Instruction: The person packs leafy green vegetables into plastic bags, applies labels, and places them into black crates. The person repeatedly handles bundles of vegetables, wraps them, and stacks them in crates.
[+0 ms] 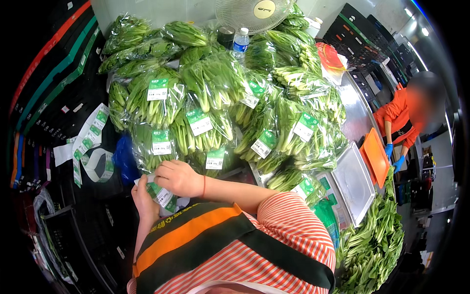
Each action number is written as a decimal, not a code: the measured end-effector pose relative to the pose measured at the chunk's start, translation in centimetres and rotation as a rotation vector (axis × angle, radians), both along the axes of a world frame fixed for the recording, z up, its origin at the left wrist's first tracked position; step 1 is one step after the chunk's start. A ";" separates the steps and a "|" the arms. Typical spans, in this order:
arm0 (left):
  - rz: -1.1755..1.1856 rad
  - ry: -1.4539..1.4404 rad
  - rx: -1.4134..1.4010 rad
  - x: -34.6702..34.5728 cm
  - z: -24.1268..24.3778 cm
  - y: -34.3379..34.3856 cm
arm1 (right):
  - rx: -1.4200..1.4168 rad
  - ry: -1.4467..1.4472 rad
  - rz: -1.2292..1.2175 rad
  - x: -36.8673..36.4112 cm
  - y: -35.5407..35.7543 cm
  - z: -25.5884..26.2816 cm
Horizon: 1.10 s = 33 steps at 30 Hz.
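Observation:
My left hand [144,198] grips a strip of green-and-white printed labels [161,195] close to my body. The fingers of my right hand [178,179] are bent over the upper end of the same strip; whether they pinch it is hard to tell. Just beyond my hands lies a clear bag of leafy greens [152,147] with a label on its front. More bagged greens [205,125] are heaped across the table, several bearing similar labels. A long curling strip of labels [90,137] lies to the left, near a blue plastic bag [126,158].
Black crates [55,103] stand at the left. A fan [253,13], a water bottle [241,42] and a dark-lidded container [226,36] are at the back. At right are a metal tray [354,183], orange trays [376,158], loose greens [374,242] and a person in blue gloves [398,158].

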<state>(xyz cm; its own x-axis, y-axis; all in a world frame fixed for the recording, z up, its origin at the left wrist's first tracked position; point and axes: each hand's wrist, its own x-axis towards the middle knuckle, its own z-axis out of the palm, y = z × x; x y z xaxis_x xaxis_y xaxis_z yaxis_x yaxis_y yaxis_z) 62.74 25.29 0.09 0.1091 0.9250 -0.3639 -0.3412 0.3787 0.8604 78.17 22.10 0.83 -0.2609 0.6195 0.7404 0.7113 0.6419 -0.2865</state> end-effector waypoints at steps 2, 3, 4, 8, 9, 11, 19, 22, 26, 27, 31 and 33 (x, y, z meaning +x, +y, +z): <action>0.043 -0.055 -0.076 0.0 -0.2 0.1 | 0.030 0.121 0.062 0.3 0.4 0.0; 0.042 -0.103 -0.043 0.1 -0.1 0.4 | 0.000 0.216 0.072 1.1 0.7 0.3; 0.044 -0.148 -0.015 -0.1 0.0 0.6 | -0.036 0.314 0.086 2.3 1.2 1.1; 0.076 -0.117 0.076 -1.4 0.8 1.9 | -0.437 0.909 -0.091 13.6 5.1 4.8; 0.015 -0.100 0.096 -1.8 0.8 2.4 | -0.358 0.852 -0.220 16.3 5.8 6.2; -0.031 -0.032 0.143 -0.4 1.5 2.2 | -0.264 0.172 -0.687 21.8 7.7 5.0; -0.600 0.539 0.373 -4.1 3.7 0.6 | -0.628 -0.435 -1.102 29.4 -1.5 9.3; -0.816 0.482 0.285 -1.7 4.4 -0.8 | -0.800 -0.655 -1.463 35.8 -5.7 4.7; -0.936 0.199 -0.050 0.1 4.8 -3.3 | -0.520 -0.732 -1.392 40.6 -6.9 0.4; -0.999 0.216 -0.038 0.0 4.4 -3.0 | -0.467 -0.656 -1.380 40.8 -7.1 1.0; -1.170 0.381 0.007 -1.7 0.3 -2.4 | -0.117 -0.294 -1.268 39.1 -7.8 5.0; -1.159 0.570 0.010 -2.4 -0.9 -2.2 | -0.011 -0.209 -1.119 35.6 -8.5 7.5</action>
<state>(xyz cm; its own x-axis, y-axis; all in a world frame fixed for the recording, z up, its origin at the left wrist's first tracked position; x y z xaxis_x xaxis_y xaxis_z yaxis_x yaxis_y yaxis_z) 60.38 23.12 -0.80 0.6780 0.3985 -0.6177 0.5940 0.1981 0.7797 113.80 13.62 8.29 0.3249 0.5883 0.7405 0.9177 -0.3853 -0.0966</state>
